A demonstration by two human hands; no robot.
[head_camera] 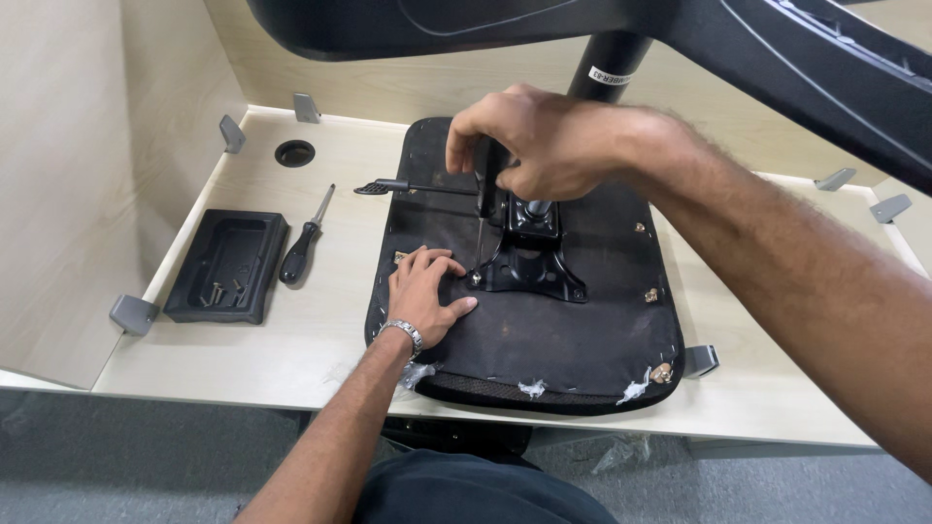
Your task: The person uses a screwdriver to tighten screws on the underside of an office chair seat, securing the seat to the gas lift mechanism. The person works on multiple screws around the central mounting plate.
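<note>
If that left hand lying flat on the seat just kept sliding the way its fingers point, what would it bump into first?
Probably the black metal bracket bolted to the seat underside. The left hand points up and rightward, fingertips close to the screwdriver tip at the bracket's near corner; which comes first is hard to judge.

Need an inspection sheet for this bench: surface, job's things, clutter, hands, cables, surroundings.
Surface: pale wood bench with grey clips along its edges.
Job's things: seat lies upside down on the bench; black bracket sits on its underside; lever sticks out to the side; screwdriver stands upright at the bracket's corner.
Clutter: spare screwdriver lies beside a black tray holding a few screws.
Hands: right hand grips the upright screwdriver's handle; left hand rests flat on the seat, fingers spread, beside the tip.
Cables: nothing seen; a round grommet hole is in the bench.
Surroundings: wood partition walls, black chair base overhead, grey floor.
</note>
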